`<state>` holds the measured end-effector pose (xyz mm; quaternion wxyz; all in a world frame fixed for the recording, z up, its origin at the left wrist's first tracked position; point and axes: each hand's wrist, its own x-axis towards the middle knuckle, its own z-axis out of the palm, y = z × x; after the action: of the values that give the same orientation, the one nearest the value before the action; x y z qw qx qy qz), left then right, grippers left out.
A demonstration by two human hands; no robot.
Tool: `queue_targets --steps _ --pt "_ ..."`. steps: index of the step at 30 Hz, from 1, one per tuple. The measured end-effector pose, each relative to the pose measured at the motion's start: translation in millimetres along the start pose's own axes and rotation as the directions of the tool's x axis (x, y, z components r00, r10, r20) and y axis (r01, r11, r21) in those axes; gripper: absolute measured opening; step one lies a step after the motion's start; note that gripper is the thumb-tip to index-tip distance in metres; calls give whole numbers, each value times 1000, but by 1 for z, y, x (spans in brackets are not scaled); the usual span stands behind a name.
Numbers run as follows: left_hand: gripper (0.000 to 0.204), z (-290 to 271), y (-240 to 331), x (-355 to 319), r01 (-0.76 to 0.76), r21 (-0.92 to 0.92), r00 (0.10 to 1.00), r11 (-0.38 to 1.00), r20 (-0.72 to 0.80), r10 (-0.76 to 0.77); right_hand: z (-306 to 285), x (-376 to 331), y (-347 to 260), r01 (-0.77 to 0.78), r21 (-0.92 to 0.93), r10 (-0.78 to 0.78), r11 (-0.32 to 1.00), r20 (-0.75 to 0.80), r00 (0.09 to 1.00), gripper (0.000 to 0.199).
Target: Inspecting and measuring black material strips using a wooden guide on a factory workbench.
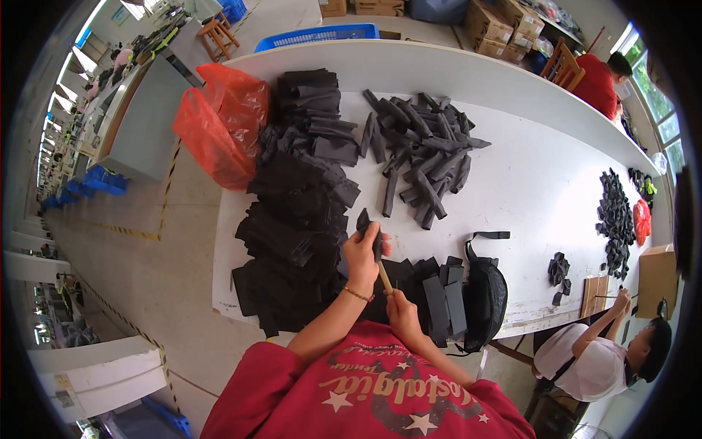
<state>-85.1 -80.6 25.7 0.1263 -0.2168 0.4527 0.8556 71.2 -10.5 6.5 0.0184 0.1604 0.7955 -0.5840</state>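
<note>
My left hand (359, 257) is wrapped around a narrow black fabric tube (377, 245), whose pointed end sticks up past the fingers. A thin, light wooden stick (385, 279) runs into the tube's near end, and my right hand (402, 313) grips the stick's lower part. How deep the stick sits is hidden by the fabric. Left of my hands lie overlapping stacks of flat black fabric pieces (285, 230). Beyond them, on the white table (526, 183), is a loose heap of finished-looking black tubes (431, 150).
A black zippered bag (486, 300) and dark flat strips (444, 300) lie close on the right. An orange-red plastic bag (227, 121) stands at the far left edge. A raised board (439, 66) borders the back. A co-worker (585, 358) sits at the right by small black pieces (616, 223).
</note>
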Motion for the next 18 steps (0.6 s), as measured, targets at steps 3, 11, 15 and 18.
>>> queue_targets --steps 3,11,15,18 --pt "21 1 -4 3 21 -4 999 1000 -39 -22 -12 -8 2 -20 20 19 1000 51 999 16" --pt "24 -5 -19 5 77 -37 997 996 -15 -78 -36 -33 -13 -67 -17 68 998 76 995 16" --pt "29 6 -1 0 86 3 990 996 116 -86 -41 -29 -24 -119 40 117 992 51 992 16" --pt "33 19 25 -12 182 -107 972 977 167 -162 -41 -22 -36 -165 134 156 977 81 984 17"
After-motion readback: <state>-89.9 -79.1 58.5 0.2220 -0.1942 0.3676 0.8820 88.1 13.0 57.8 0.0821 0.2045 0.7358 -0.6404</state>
